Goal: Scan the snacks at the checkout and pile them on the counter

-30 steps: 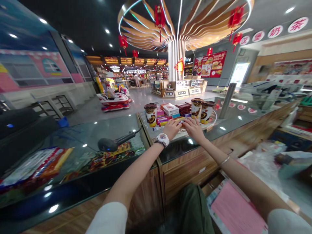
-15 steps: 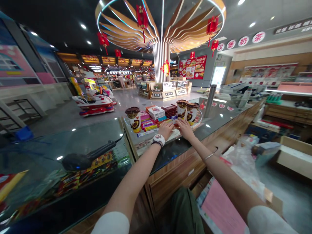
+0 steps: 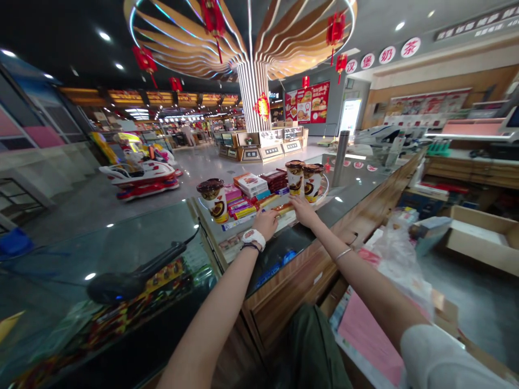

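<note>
Both my arms reach forward over a glass counter [image 3: 357,186] to a display of snacks. My left hand [image 3: 266,221], with a white watch [image 3: 253,238] on its wrist, is curled round one end of a long orange snack bar [image 3: 284,208]. My right hand [image 3: 302,209] closes on the bar's other end, just in front of two brown-and-white drink cups [image 3: 304,181]. A third cup [image 3: 213,200] stands at the left of the display. Between the cups lie stacked boxes [image 3: 251,184], dark red boxes [image 3: 278,180] and several coloured bars [image 3: 239,208].
A black barcode scanner [image 3: 130,278] lies on the glass counter at left. A metal cylinder [image 3: 339,151] stands behind the cups. Pink papers [image 3: 365,337] and a plastic bag [image 3: 399,243] sit behind the counter at right, next to a cardboard box [image 3: 474,237].
My hands have moved apart from the middle of the display and drawn back toward the counter's near edge with the orange bar between them. The view has swung to the right.
</note>
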